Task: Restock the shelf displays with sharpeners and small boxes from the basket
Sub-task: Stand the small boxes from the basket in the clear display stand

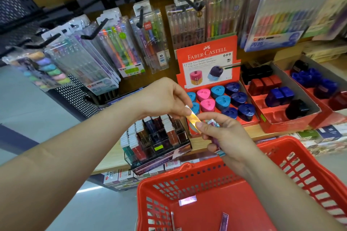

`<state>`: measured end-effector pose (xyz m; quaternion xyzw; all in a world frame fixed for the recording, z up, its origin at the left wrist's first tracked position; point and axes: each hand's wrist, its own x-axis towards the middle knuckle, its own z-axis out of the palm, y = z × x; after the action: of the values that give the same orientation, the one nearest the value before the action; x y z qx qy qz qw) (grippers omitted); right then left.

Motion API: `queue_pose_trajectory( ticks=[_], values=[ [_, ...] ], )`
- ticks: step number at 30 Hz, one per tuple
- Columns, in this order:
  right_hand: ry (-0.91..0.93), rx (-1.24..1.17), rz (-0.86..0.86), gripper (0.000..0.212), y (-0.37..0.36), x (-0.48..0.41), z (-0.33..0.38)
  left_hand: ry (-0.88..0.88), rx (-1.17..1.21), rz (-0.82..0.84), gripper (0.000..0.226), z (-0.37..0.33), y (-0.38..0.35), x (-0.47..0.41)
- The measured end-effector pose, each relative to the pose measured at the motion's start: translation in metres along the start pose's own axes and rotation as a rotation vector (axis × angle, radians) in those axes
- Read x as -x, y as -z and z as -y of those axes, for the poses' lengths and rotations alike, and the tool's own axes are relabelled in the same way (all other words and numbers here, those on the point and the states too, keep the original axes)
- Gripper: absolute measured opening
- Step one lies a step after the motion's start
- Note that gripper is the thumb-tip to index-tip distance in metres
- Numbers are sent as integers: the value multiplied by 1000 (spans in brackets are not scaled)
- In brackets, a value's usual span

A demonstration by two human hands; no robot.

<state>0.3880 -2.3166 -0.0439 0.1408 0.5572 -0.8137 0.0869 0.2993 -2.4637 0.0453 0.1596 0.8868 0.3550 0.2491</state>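
- Grey floor fills the lower left of the frame. Nearest to me, at the bottom, sits the red basket [187, 168], with a few loose boxes [187, 200] lying on its base.
- And your hands?
- Both are over the basket's far rim, around mid-frame. My left hand [165, 97] pinches the upper end of an orange box [193, 120] between thumb and fingertips. My right hand [225, 135] is curled round a purple box [216, 144], with its thumb lying on the orange box's lower end. Whether more than 1 box sits in that fist, I cannot tell.
- What's behind them?
- Just beyond, on the wooden shelf [112, 159], stands a clear tray [135, 161] packed with upright small boxes. Right of it is the red Faber-Castell display [208, 52], holding light blue, dark blue and 2 pink sharpeners [221, 99]. Further right are open red cartons [281, 124] with black, red and blue sharpeners. Across the top, pen packs [122, 43] hang from black hooks.
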Motion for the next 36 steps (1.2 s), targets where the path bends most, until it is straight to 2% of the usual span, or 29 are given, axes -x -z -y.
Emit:
queue_pose_trajectory(
  ticks=[1, 5, 9, 12, 16, 20, 25, 32, 36],
  values=[
    [-12, -31, -9, 23, 0, -1, 1, 3, -52, -47, 18, 1, 2, -1],
    [-111, -266, -40, 40, 5, -3, 4, -74, -518, -277, 9, 10, 13, -1],
    [-157, -377, -18, 46, 11, -3, 5, -98, -720, -299, 14, 21, 10, -4],
    [-186, -397, -26, 34, 10, -1, 6, -104, -772, -289, 16, 23, 3, -5],
    [-195, -290, -21, 16, 8, 3, 7, -167, -882, -272, 16, 21, -6, -4],
    [-152, -233, -51, 14, 7, 4, 6, -219, -923, -251, 14, 16, -11, -3],
    [-142, -180, -44, 13, 9, 1, 4, -161, -793, -210, 14, 13, -7, -2],
    [-160, -202, -39, 11, 9, 0, 2, -145, -816, -179, 16, 18, -11, -8],
    [-188, -224, -56, 21, 11, -4, 1, -136, -874, -196, 16, 25, -19, -12]
  ],
)
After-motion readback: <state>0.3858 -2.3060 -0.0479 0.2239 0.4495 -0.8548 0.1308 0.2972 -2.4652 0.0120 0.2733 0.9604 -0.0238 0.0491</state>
